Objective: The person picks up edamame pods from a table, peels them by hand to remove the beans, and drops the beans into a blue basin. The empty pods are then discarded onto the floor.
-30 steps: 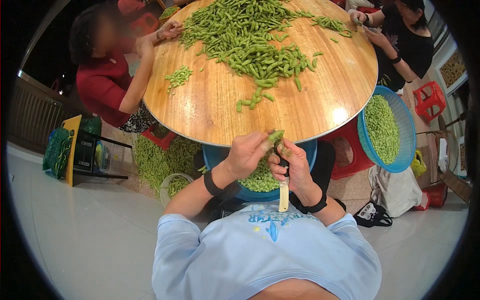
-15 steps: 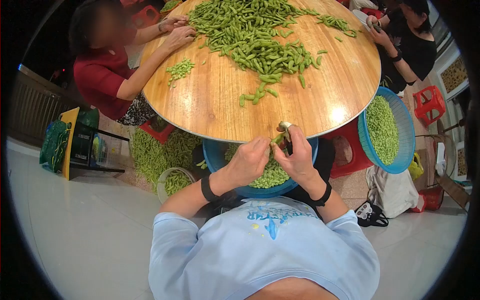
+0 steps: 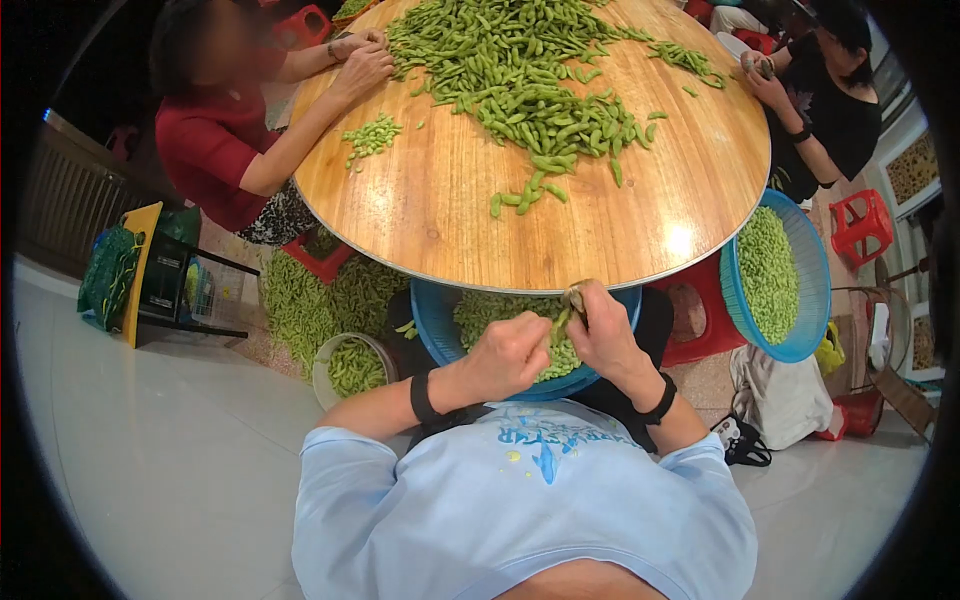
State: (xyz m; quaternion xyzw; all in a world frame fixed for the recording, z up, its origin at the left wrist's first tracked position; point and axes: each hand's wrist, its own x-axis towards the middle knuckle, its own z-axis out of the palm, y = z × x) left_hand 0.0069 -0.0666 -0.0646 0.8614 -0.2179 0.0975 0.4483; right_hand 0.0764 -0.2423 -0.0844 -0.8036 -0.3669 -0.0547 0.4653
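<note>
My left hand (image 3: 510,353) is closed, its fingertips pinched at one end of a green soybean pod (image 3: 561,325). Close beside it, my right hand (image 3: 603,330) is closed around the other side of the pod. A small greyish piece (image 3: 574,297) sticks up at the right fingertips; what it is I cannot make out. Both hands are over a blue basin (image 3: 425,325) at the table's near edge. Shelled green beans (image 3: 490,310) lie in the basin, partly hidden by my hands. A large heap of unshelled pods (image 3: 520,75) covers the far middle of the round wooden table (image 3: 400,225).
A person in red (image 3: 215,140) sits at the left by a small pile of beans (image 3: 372,138); a person in black (image 3: 835,100) sits at the right. A blue basket of beans (image 3: 768,270) stands right. Pods (image 3: 310,310) and a pail (image 3: 328,385) are on the left floor.
Both hands have shifted slightly lower in the view, and the left has rolled so its knuckles show more. The pod stays between them. The whole view has moved a little.
</note>
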